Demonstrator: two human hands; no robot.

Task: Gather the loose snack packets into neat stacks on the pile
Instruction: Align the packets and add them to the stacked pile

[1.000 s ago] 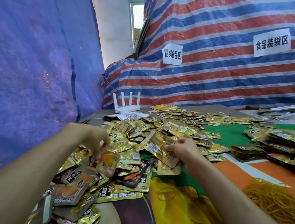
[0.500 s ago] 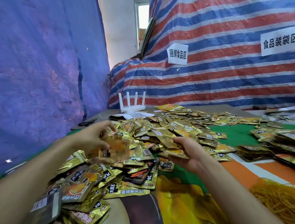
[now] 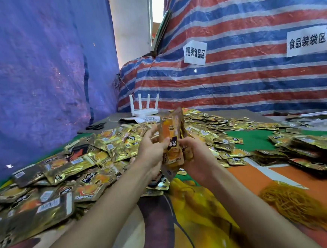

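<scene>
A stack of snack packets (image 3: 171, 137) is held upright in front of the router (image 3: 145, 111), gripped by the curled left hand (image 3: 150, 146) and right hand (image 3: 195, 150). Most loose packets (image 3: 109, 147) are seen unsorted nearer the router; gathering is judged barely begun.

Packets (image 3: 172, 137) (upright) between left hand (image 3: 151, 151), right hand (image 3: 196, 150)

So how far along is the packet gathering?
Early. Done: what look like a few stacked packets at the right edge. In hand: left hand and right hand grip a small upright bundle of packets over the table. Left: most loose packets lie scattered across the table.
</scene>
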